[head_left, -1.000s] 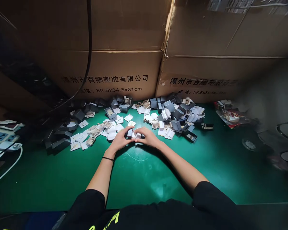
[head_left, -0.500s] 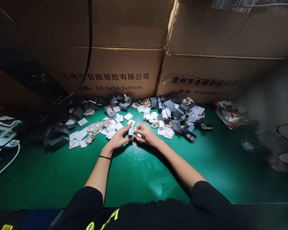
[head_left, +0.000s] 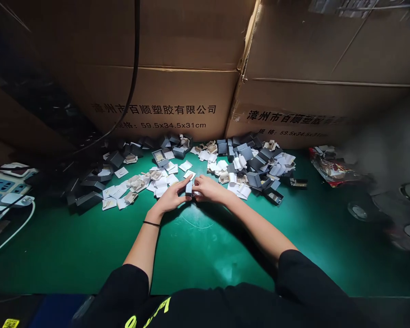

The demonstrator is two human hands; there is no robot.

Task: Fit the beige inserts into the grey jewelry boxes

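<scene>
My left hand [head_left: 171,197] holds a small dark grey box [head_left: 189,188] upright between thumb and fingers, above the green tabletop. Against the box's right side, my right hand [head_left: 208,188] has its fingers bent and closed on a small white piece [head_left: 197,195], mostly hidden by those fingers. Just beyond both hands lies a flat white card [head_left: 190,175]. To the left of it spreads a heap of white and beige inserts [head_left: 159,183]. Another pile of dark grey boxes [head_left: 256,161] mixed with white pieces sits to the right.
Large cardboard cartons [head_left: 177,91] stand along the back of the green table [head_left: 205,255]. A black cable [head_left: 134,77] hangs in front of them. At the left edge is a power strip [head_left: 3,189] with a white plug; a red plastic bag [head_left: 335,171] lies at right.
The right hand has closed in on the box, and less of the white piece shows between its fingers. The whole view has shifted slightly.
</scene>
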